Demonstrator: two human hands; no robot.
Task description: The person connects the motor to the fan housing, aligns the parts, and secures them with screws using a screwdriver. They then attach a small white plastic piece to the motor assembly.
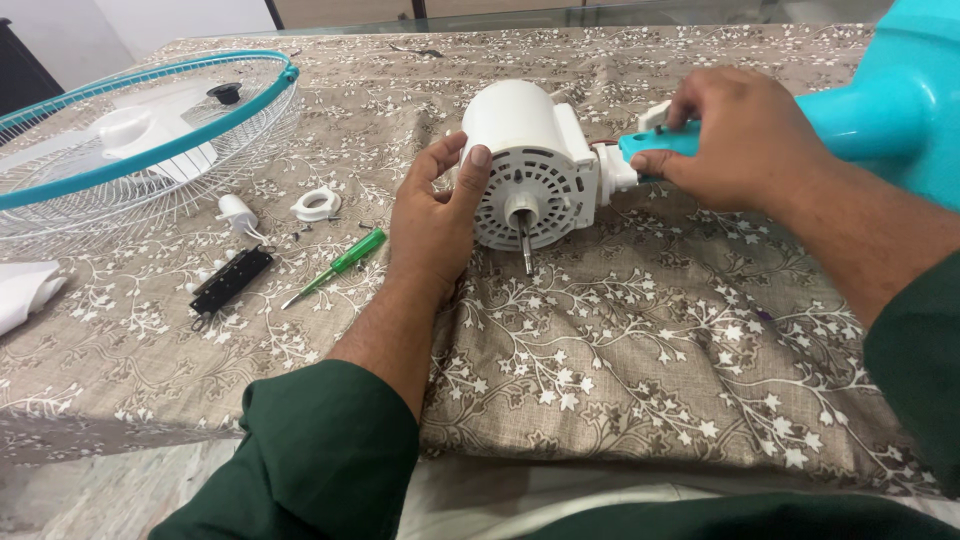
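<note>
Our left hand cups the white fan motor at centre frame while our right hand pinches its teal neck; it looks heavy, rigid, best gripped round the housing.

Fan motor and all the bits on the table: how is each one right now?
Fan motor: lying on its side, shaft bare and pointing toward the camera.
Left hand: grip closed around the motor's front.
Right hand: grip shut on the teal handle at the motor's back.
Fan guard: off the fan, lying flat.
Green screwdriver: lying loose, untouched.
Black strip: lying loose.
</note>
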